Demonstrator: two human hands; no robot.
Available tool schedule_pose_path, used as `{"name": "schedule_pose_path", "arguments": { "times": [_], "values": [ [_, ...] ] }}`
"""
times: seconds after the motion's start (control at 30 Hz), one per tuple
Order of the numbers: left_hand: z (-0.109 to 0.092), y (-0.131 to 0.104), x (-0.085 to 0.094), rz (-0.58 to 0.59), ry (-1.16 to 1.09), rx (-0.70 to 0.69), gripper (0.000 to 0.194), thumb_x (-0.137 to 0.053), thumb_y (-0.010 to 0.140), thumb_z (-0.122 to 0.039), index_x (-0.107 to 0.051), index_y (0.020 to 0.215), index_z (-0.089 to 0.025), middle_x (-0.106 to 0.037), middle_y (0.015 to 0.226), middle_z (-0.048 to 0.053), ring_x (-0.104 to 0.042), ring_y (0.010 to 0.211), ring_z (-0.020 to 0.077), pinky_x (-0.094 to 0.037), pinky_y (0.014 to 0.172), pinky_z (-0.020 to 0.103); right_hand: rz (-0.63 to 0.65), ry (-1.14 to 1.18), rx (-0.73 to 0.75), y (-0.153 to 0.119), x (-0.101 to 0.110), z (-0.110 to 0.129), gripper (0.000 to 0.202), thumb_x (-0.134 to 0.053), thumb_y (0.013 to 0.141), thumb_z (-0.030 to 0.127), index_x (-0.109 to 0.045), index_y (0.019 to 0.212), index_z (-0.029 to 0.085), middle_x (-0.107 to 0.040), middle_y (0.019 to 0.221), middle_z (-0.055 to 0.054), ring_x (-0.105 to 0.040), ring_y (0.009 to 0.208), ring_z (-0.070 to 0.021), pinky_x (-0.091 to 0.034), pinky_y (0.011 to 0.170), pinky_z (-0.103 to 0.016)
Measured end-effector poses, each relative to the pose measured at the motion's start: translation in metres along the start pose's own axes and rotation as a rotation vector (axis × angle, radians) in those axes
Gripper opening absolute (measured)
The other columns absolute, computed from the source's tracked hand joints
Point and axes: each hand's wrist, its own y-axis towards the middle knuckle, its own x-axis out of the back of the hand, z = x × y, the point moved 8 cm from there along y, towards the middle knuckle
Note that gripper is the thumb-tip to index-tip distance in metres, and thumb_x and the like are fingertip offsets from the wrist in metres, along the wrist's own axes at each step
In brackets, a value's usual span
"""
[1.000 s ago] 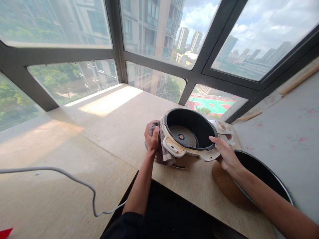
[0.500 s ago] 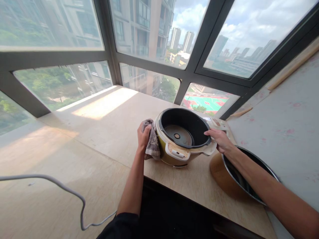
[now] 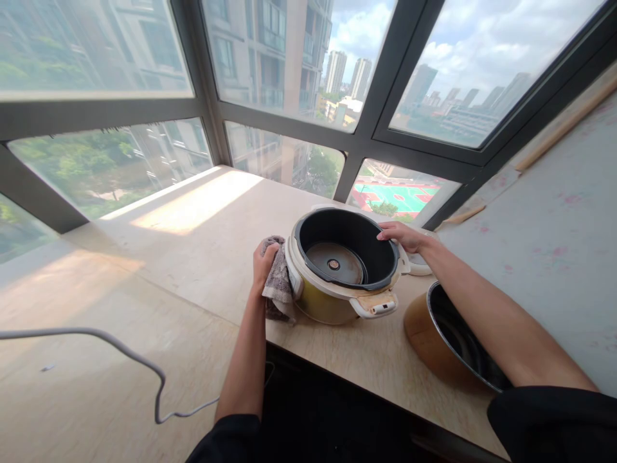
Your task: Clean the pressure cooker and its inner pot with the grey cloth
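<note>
An open electric pressure cooker body (image 3: 328, 307), olive-green outside with a pale rim band and a black interior, stands upright on the pale counter. A round plate with a small central disc shows at its bottom. My left hand (image 3: 264, 262) is closed on a grey-brown towel (image 3: 279, 283), which hangs against the cooker's left side. My right hand (image 3: 402, 236) grips the cooker's rim at the back right, fingertips reaching over the inner edge. A stained pale handle (image 3: 375, 305) juts from the cooker's front right.
A brown pot (image 3: 424, 328) with a dark inside sits at the right, under my right forearm. Behind my right wrist lies a pale object (image 3: 418, 263), partly hidden. A grey cable (image 3: 120, 347) crosses the counter (image 3: 183, 334) at the left. Windows and a papered wall (image 3: 544, 257) border the counter.
The cooker has turned, its front handle swinging to the right, and has shifted slightly left in view. My right hand has moved up and left along the rim. My left hand still holds the towel.
</note>
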Motion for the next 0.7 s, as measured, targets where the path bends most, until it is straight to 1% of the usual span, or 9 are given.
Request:
{"name": "schedule_pose_path", "arguments": {
  "times": [0.1, 0.17, 0.2, 0.3, 0.4, 0.47, 0.5, 0.6, 0.7],
  "values": [
    [0.001, 0.014, -0.015, 0.105, -0.035, 0.024, 0.029, -0.061, 0.071, -0.042, -0.073, 0.082, -0.017, -0.074, 0.087, 0.007, -0.066, 0.092, 0.0249, -0.050, 0.090, 0.035, 0.001, 0.002, -0.011, 0.010, 0.004, 0.003, 0.024, -0.081, 0.057, 0.020, -0.068, 0.077, 0.016, -0.072, 0.070, -0.002, -0.067, 0.067, -0.0200, -0.052, 0.064, -0.029],
    [0.005, 0.016, -0.022, 0.160, -0.047, 0.069, 0.029, -0.061, 0.070, -0.043, -0.072, 0.080, -0.018, -0.072, 0.082, 0.006, -0.065, 0.088, 0.0247, -0.051, 0.087, 0.035, 0.016, 0.006, 0.005, 0.016, 0.005, 0.006, 0.026, -0.081, 0.057, 0.020, -0.071, 0.080, 0.015, -0.074, 0.074, -0.004, -0.069, 0.071, -0.0225, -0.054, 0.066, -0.031],
    [0.007, 0.015, -0.023, 0.166, -0.045, 0.084, 0.029, -0.061, 0.070, -0.043, -0.072, 0.080, -0.018, -0.072, 0.081, 0.006, -0.065, 0.087, 0.0247, -0.051, 0.086, 0.035, 0.039, 0.006, 0.009, 0.019, 0.004, 0.007, 0.029, -0.081, 0.056, 0.021, -0.072, 0.083, 0.015, -0.075, 0.077, -0.005, -0.070, 0.073, -0.0238, -0.055, 0.067, -0.031],
    [0.006, 0.005, -0.019, 0.106, -0.026, 0.074, 0.029, -0.058, 0.072, -0.042, -0.071, 0.081, -0.019, -0.072, 0.083, 0.006, -0.065, 0.088, 0.0244, -0.051, 0.085, 0.035, 0.111, 0.010, 0.000, 0.027, -0.001, 0.008, 0.039, -0.083, 0.054, 0.024, -0.075, 0.091, 0.016, -0.077, 0.084, -0.006, -0.071, 0.076, -0.0254, -0.057, 0.066, -0.033],
    [0.002, -0.011, -0.014, 0.055, -0.013, 0.060, 0.024, -0.058, 0.072, -0.039, -0.070, 0.078, -0.019, -0.071, 0.083, 0.005, -0.064, 0.086, 0.0235, -0.051, 0.083, 0.034, 0.128, 0.047, 0.017, 0.038, -0.004, 0.013, 0.043, -0.084, 0.053, 0.023, -0.077, 0.095, 0.016, -0.078, 0.088, -0.006, -0.071, 0.077, -0.0252, -0.058, 0.069, -0.033],
    [0.000, -0.022, -0.013, 0.041, -0.004, 0.062, 0.020, -0.059, 0.071, -0.037, -0.069, 0.075, -0.020, -0.069, 0.079, 0.003, -0.062, 0.083, 0.0223, -0.050, 0.079, 0.032, 0.081, 0.062, 0.044, 0.047, -0.003, 0.018, 0.043, -0.085, 0.054, 0.023, -0.077, 0.096, 0.016, -0.078, 0.089, -0.006, -0.071, 0.079, -0.0248, -0.058, 0.073, -0.035],
    [-0.001, -0.028, -0.013, 0.029, -0.003, 0.063, 0.019, -0.060, 0.071, -0.036, -0.068, 0.074, -0.020, -0.068, 0.078, 0.003, -0.061, 0.082, 0.0216, -0.050, 0.078, 0.032, 0.035, 0.053, 0.058, 0.051, 0.000, 0.020, 0.043, -0.086, 0.055, 0.023, -0.078, 0.096, 0.017, -0.078, 0.088, -0.005, -0.071, 0.080, -0.0241, -0.058, 0.076, -0.036],
    [-0.004, -0.048, -0.014, -0.036, -0.013, 0.073, 0.018, -0.061, 0.072, -0.035, -0.068, 0.078, -0.019, -0.066, 0.078, 0.002, -0.060, 0.082, 0.0205, -0.049, 0.078, 0.031, -0.088, -0.023, 0.110, 0.060, 0.008, 0.027, 0.044, -0.090, 0.057, 0.025, -0.079, 0.099, 0.016, -0.078, 0.088, -0.004, -0.070, 0.082, -0.0215, -0.056, 0.087, -0.037],
    [-0.009, -0.070, -0.017, -0.100, 0.002, 0.069, 0.017, -0.061, 0.075, -0.034, -0.067, 0.082, -0.019, -0.066, 0.081, 0.001, -0.060, 0.084, 0.0203, -0.048, 0.079, 0.031, -0.173, -0.052, 0.177, 0.060, 0.017, 0.032, 0.047, -0.096, 0.052, 0.028, -0.079, 0.094, 0.015, -0.077, 0.087, -0.005, -0.069, 0.085, -0.0218, -0.055, 0.090, -0.037]
  ]
}}
